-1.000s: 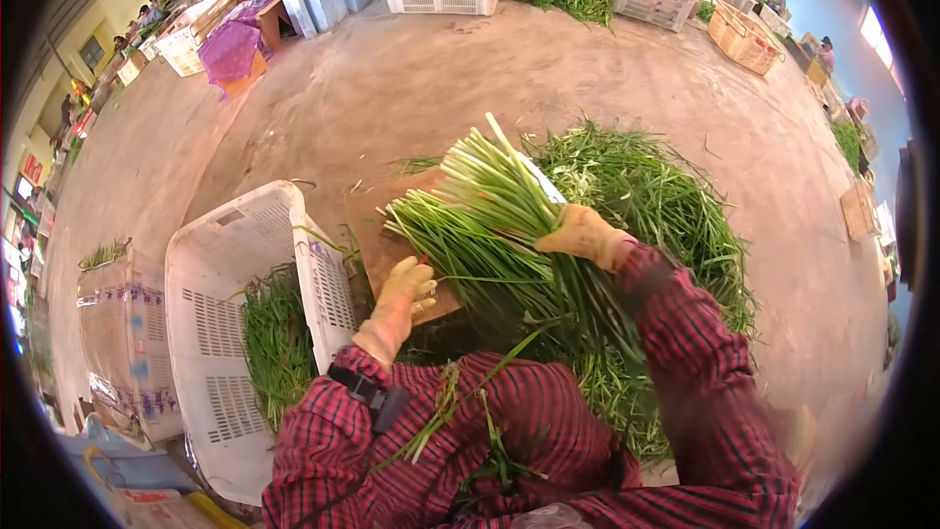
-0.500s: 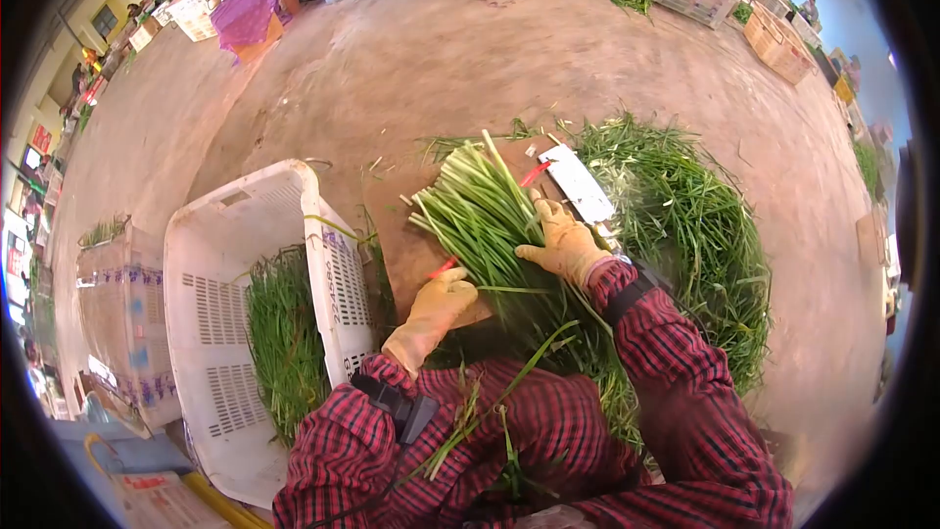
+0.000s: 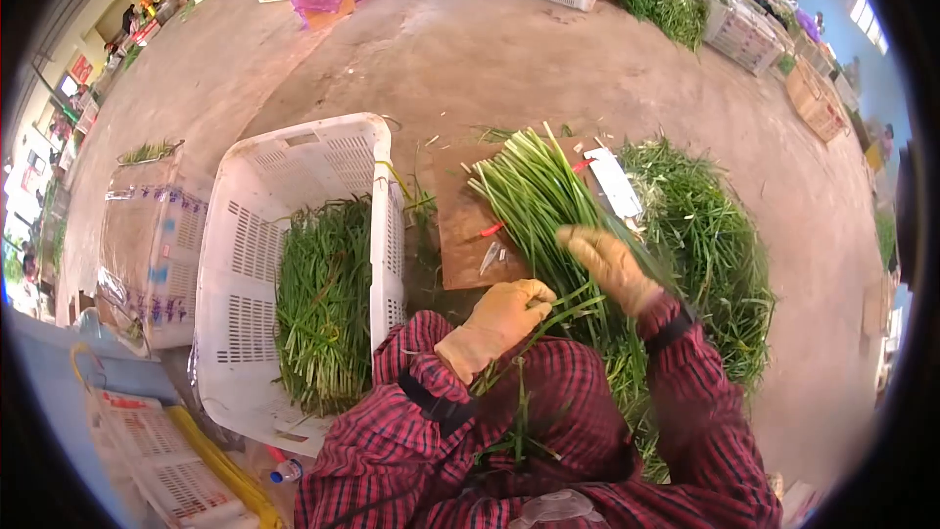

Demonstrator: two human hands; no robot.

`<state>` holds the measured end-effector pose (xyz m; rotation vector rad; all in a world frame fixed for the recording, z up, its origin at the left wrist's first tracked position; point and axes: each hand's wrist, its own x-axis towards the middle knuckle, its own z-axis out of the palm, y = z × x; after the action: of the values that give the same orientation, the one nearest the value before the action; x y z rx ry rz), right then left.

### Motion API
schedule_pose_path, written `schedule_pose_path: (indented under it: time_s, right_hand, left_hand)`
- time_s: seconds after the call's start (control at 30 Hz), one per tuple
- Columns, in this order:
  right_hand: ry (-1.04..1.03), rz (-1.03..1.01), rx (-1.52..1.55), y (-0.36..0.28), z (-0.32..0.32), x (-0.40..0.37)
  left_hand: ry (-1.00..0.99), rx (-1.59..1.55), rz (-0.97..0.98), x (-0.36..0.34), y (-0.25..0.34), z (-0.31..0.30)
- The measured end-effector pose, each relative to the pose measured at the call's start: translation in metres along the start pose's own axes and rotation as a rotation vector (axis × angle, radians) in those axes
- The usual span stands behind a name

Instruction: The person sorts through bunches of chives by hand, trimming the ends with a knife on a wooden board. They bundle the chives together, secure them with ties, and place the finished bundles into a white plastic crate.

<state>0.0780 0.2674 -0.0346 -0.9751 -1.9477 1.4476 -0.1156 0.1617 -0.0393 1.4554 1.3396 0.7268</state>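
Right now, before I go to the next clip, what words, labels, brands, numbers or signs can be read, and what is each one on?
None can be read; these marks show:
Purple print on the wrapped carton: too blurred to read.
Red print on the lower-left white crate: too blurred to read.
Red sign on the far wall: too small to read.

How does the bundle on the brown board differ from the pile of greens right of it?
Order: the bundle has its stalks roughly aligned, while the pile is tangled, with blades pointing many ways.
Spread: the bundle is narrow and compact; the pile covers a much wider patch.
Support: the bundle lies partly on the brown board, the pile beside it.
Shared: both are long, thin, green blades.
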Motion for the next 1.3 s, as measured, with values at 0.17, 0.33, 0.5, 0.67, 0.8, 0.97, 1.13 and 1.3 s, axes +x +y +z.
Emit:
schedule_pose_path:
  time_s: [0.17,0.33,0.5,0.67,0.8,0.97,1.13,1.3]
  right_hand:
    - [-0.127,0.408,-0.037,-0.031,0.03,-0.069]
    - [0.089,0.384,0.489,-0.007,-0.01,-0.136]
    - [0.108,0.65,-0.162,0.051,-0.049,-0.196]
    - [0.151,0.515,-0.56,0.069,-0.037,-0.206]
    - [0.133,0.573,-0.435,0.09,-0.026,-0.195]
    - [0.159,0.577,-0.235,0.124,-0.029,-0.193]
    - [0.183,0.595,-0.158,0.118,-0.024,-0.195]
    - [0.222,0.632,0.295,0.112,-0.004,-0.188]
  left_hand:
    - [0.168,-0.233,0.072,-0.035,0.01,-0.002]
    - [0.51,-0.648,-0.086,-0.132,0.008,-0.095]
    - [0.935,-0.381,-0.294,-0.248,-0.105,-0.18]
    - [0.854,-0.075,-0.844,-0.31,-0.247,-0.215]
    - [0.667,-0.006,-0.892,-0.297,-0.261,-0.22]
    - [0.679,0.029,-0.955,-0.282,-0.333,-0.203]
    - [0.661,0.045,-0.894,-0.273,-0.319,-0.191]
    - [0.328,0.148,-0.949,-0.241,-0.223,-0.185]
